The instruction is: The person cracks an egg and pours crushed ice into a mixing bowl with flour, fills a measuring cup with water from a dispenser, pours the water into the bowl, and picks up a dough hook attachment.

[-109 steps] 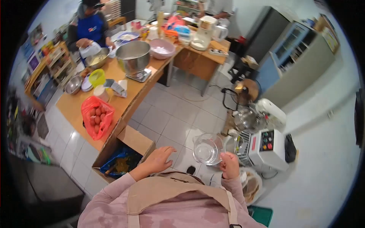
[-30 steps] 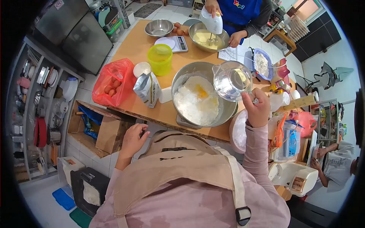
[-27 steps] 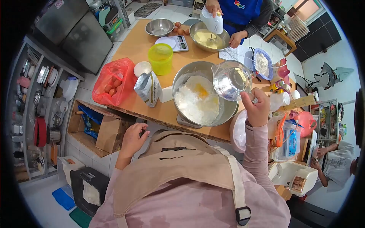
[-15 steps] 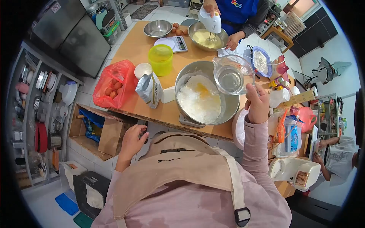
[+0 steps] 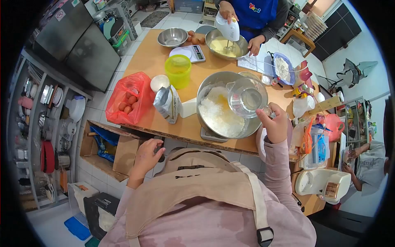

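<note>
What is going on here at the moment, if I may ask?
The right hand holds a clear jug over a large metal bowl containing white powder with a yellow patch; whether anything is pouring is hard to tell. The left hand appears empty, in front of the table. Across it, a co-worker's hand holds a white mixer, its beaters in another metal bowl.

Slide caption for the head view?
Right hand holds a clear jug over a steel mixing bowl of white powder.
</note>
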